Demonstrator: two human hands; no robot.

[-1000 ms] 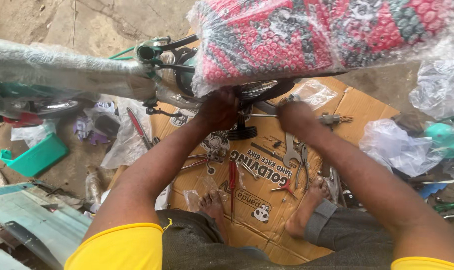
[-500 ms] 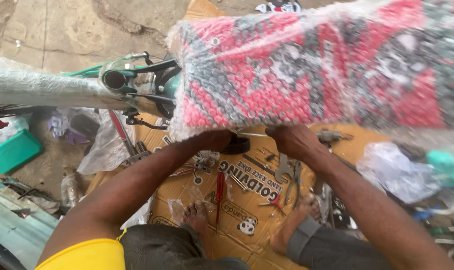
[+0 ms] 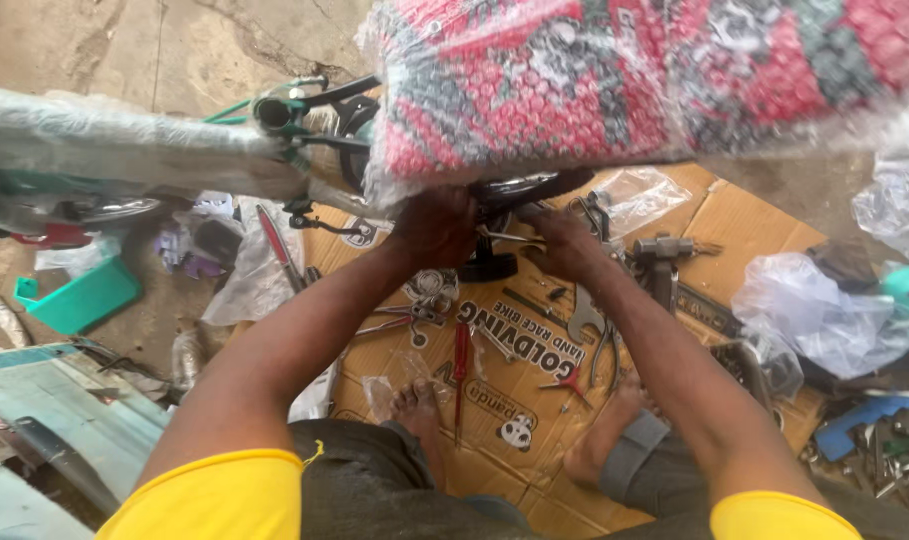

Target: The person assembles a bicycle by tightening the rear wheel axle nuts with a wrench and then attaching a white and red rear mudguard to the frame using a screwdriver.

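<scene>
A bicycle seat (image 3: 624,80) wrapped in bubble plastic, red, grey and black, fills the top of the view. My left hand (image 3: 436,226) grips under its left underside. My right hand (image 3: 564,243) is closed under the seat just to the right, with a thin metal wrench (image 3: 514,238) running between the two hands. A plastic-wrapped green bicycle frame tube (image 3: 124,140) runs off to the left, ending at the seat clamp (image 3: 279,112). What the fingers hold under the seat is partly hidden.
I stand barefoot on flattened brown cardboard (image 3: 734,215) strewn with tools: a red screwdriver (image 3: 461,375), pliers (image 3: 570,381), spanners (image 3: 582,320), a pedal (image 3: 662,247). Crumpled clear plastic bags (image 3: 819,315) lie right; a green tray (image 3: 79,297) sits left on the dirt ground.
The view has shifted, so the wrapped seat now looms larger across the top. Both hands have closed in together under the seat and stay there.
</scene>
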